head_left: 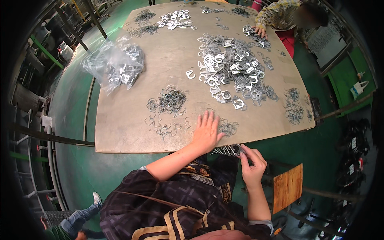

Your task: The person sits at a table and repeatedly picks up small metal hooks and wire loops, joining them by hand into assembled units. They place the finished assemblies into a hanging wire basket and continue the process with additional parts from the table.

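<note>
My left hand (206,133) lies flat on the table near its front edge, fingers stretched out. Beside its thumb is a small pile of thin wire rings (228,127). Just off the table edge, my right hand (253,163) pinches a bunch of flat metal hooks (235,149); thin metal ends stick out of it to the left. How many pieces it holds I cannot tell. A larger heap of wire rings (171,100) lies to the left of my left hand. Ahead spreads a big pile of silvery flat metal hooks (232,66), with one loose hook (190,74) at its left.
A clear plastic bag (120,66) of metal pieces sits at the table's left side. More wire rings (294,106) lie at the right edge, and further hooks (175,19) at the far end. Across the table, another person's hand (261,32) touches a small pile. A wooden stool (287,188) stands right of me.
</note>
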Available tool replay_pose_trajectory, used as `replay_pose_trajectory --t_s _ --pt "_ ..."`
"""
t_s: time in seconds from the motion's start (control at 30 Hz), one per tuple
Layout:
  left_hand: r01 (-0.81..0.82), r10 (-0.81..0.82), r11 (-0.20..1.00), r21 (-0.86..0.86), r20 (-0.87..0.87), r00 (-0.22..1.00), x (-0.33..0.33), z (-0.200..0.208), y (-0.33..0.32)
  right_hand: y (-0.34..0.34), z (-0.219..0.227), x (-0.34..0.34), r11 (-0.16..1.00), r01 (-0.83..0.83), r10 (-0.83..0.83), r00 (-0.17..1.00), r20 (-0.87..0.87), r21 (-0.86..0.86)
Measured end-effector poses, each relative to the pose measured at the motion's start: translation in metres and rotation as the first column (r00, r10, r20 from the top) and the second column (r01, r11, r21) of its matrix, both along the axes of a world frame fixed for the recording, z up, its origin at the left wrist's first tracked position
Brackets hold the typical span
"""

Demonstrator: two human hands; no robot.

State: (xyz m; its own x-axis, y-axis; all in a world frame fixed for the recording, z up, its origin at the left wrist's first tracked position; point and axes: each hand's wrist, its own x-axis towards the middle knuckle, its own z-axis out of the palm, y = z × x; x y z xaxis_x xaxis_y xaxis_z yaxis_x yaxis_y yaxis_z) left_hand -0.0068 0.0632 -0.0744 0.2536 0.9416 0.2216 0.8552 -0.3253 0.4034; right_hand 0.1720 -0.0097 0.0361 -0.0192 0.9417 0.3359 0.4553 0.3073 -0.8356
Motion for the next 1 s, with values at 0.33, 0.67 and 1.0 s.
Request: replay_pose_trajectory --t_s 0.33,0.67,1.0 --pt "-0.054 0.034 0.991 0.126 0.153 0.988 -0.048 0.029 -0.004 -0.002 -0.003 0.004 1.0 -0.007 0.006 0.999 0.034 0.022" --pt "-0.188 0.194 0.981 0.052 -0.145 0.97 -0.097 0.01 -0.014 -0.002 -0.009 0.0 0.999 -0.039 0.039 0.999 0.001 0.013" --pt "-0.075 0.068 0.991 0.108 0.066 0.995 -0.066 0.028 0.015 -0.005 -0.011 0.004 1.0 -0.02 0.02 0.999 0.026 0.018"
